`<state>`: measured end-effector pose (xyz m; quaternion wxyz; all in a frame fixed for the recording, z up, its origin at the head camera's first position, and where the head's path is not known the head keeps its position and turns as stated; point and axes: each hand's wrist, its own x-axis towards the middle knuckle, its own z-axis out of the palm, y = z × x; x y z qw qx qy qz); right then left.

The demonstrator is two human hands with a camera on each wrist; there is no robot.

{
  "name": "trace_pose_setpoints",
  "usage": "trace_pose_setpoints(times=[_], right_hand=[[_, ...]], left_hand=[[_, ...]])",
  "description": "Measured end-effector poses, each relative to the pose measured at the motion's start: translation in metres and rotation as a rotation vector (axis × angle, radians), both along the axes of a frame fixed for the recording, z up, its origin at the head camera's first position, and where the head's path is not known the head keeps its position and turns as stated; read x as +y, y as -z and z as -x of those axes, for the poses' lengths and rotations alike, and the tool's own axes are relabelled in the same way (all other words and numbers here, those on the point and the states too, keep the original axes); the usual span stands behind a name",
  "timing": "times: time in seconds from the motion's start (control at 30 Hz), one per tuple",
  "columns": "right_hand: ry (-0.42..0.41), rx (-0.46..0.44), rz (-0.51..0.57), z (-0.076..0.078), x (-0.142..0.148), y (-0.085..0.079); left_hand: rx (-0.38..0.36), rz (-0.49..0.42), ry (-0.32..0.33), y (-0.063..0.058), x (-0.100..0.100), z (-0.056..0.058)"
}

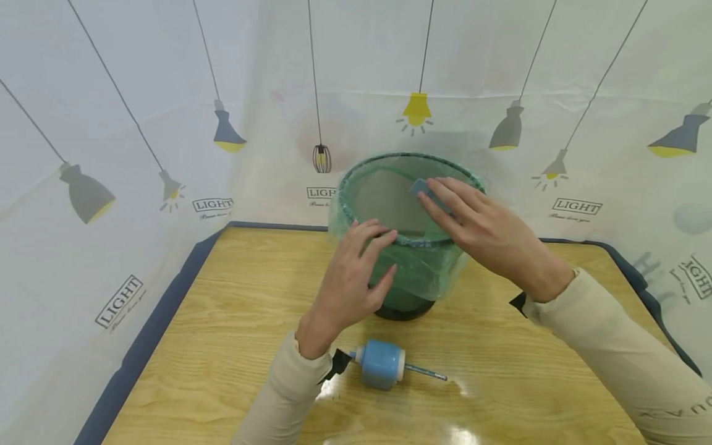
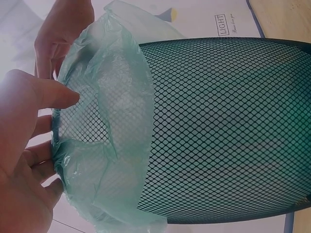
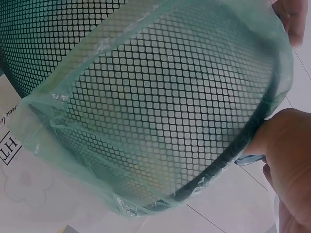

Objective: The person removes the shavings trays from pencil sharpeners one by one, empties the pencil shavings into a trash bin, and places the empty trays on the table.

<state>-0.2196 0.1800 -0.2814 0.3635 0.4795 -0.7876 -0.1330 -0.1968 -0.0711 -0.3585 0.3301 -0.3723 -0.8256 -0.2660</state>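
A dark mesh wastebasket stands upright on the table, lined with a thin green plastic bag folded down over its rim. My right hand pinches a small translucent blue plastic piece, like a little tray, over the basket's opening. Its inside is hidden by the fingers. At the near rim, the fingertips of my left hand rest on the bag, the thumb apart from the fingers. Close to my left wrist lies a blue pencil sharpener with a crank, a pencil sticking out of it.
The wooden table has a dark blue border at its back and sides. A white sheet printed with hanging lamps surrounds it, close behind the basket.
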Motion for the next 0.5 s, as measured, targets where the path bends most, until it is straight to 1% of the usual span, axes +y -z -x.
trace_pose_setpoints(times=[0.2, 0.4, 0.5], right_hand=[[-0.004, 0.007, 0.03, -0.0005, 0.0012, -0.0001], [-0.029, 0.034, 0.1, 0.0014, 0.0018, 0.0043], [-0.035, 0.03, 0.141, 0.0022, 0.0032, 0.0064]], left_hand=[[-0.002, -0.008, 0.003, -0.0006, 0.0012, -0.0008], [-0.005, -0.016, 0.006, -0.001, 0.0015, -0.0017], [-0.004, -0.017, 0.01, -0.0012, 0.0011, -0.0019]])
